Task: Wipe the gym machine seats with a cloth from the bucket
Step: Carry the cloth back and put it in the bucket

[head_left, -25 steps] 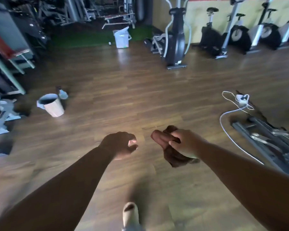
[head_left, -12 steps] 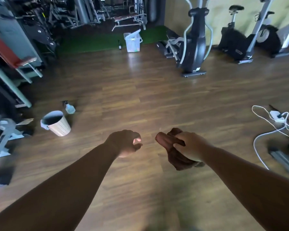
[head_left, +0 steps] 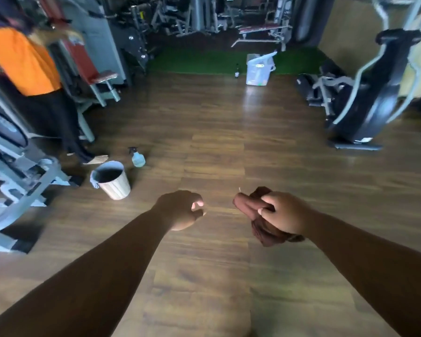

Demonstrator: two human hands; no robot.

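Two bare arms are reaching forward over a wood floor. The right hand is gripping a bunched brown cloth. The left hand is curling loosely, holding nothing. Farther left, a pale bucket is standing, its inside dark, a spray bottle just beyond. Far back, a clear bin is sitting, its contents unclear.

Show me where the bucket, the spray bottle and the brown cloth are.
bucket [head_left: 116,188]: head view, on its pale ribbed side wall.
spray bottle [head_left: 138,159]: head view, on its clear body.
brown cloth [head_left: 247,205]: head view, on the rolled end beyond the right hand [head_left: 286,214].
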